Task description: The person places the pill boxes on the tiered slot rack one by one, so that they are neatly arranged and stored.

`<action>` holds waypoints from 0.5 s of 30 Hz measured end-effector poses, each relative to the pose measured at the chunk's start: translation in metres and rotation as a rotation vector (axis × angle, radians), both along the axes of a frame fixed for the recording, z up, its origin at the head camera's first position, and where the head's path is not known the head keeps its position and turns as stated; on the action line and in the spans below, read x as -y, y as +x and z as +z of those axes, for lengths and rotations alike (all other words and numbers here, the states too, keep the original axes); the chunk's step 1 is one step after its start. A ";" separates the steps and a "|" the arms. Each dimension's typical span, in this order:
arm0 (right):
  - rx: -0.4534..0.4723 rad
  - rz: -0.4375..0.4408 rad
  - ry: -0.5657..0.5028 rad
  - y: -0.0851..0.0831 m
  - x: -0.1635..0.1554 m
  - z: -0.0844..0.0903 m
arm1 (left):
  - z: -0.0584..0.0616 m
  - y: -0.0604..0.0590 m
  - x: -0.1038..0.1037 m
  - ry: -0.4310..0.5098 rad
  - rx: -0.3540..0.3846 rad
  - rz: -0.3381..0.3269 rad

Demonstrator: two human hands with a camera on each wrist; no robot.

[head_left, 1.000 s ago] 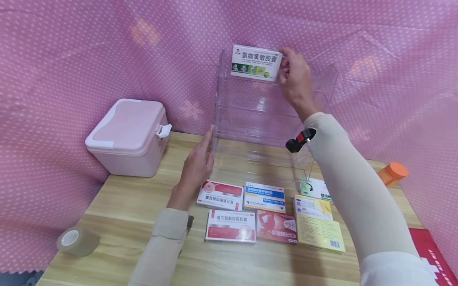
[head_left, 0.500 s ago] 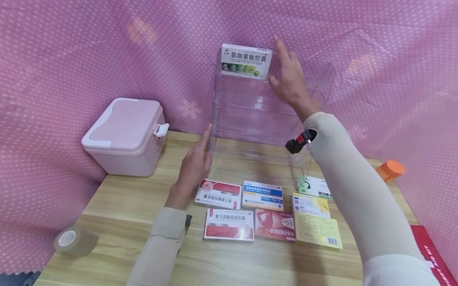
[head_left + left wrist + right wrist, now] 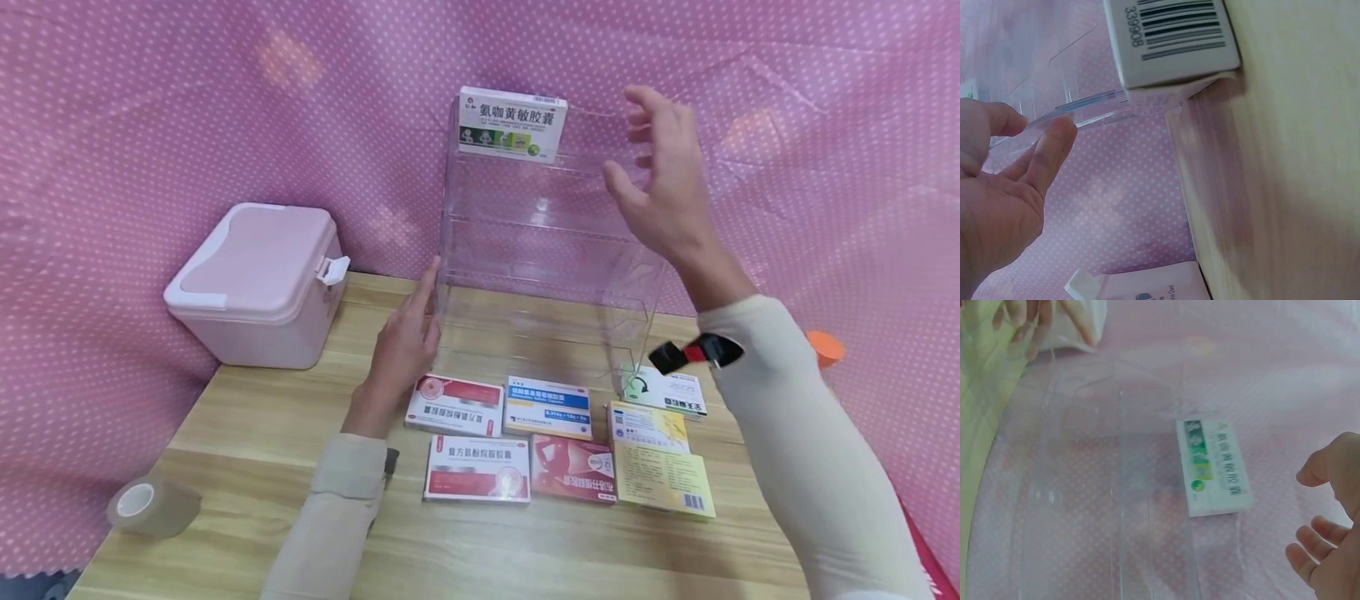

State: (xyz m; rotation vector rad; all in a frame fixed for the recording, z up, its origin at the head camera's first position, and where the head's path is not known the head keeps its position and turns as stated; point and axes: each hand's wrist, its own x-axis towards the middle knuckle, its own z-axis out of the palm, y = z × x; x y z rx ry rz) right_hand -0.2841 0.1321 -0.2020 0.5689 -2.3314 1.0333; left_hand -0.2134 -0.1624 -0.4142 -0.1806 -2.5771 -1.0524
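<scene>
- Nearest the person, on the wooden table (image 3: pixel 247 433), lie six medicine boxes in loose rows: a red-and-white box (image 3: pixel 477 469), a red box (image 3: pixel 574 469) beside it, a yellow box (image 3: pixel 660 460) to the right, then a second red-and-white box (image 3: pixel 454 407), a blue-striped box (image 3: pixel 548 408) and a green-and-white box (image 3: pixel 666 390) just behind them. None of them touches a hand.
- Left of these, a roll of brown tape (image 3: pixel 152 505) sits apart near the table edge.
- Further in, the left hand (image 3: pixel 402 346) rests with straight fingers against the lower left side wall of the clear acrylic rack (image 3: pixel 542 250); it grasps nothing. A flat, steady press there should keep the light rack from sliding when a box goes in.
- The rack's lower shelves look bare; nothing shows through the clear walls.
- On the top shelf the white-and-green medicine box (image 3: pixel 513 123) stands upright at the left end, label outward. It would sit safest pushed fully back against the rear wall.
- Beside it, well apart from the box, the right hand (image 3: pixel 663 187) hovers released, fingers spread and holding nothing.
- At the far left stands a pink storage case (image 3: pixel 258 283), lid down and latch closed; its contents cannot be seen.
- Behind the right sleeve, an orange cap (image 3: pixel 825 346) peeks out.
</scene>
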 end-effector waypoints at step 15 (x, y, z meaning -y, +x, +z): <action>0.186 0.023 0.051 0.072 -0.118 -0.107 | 0.002 -0.001 -0.001 -0.001 -0.012 0.001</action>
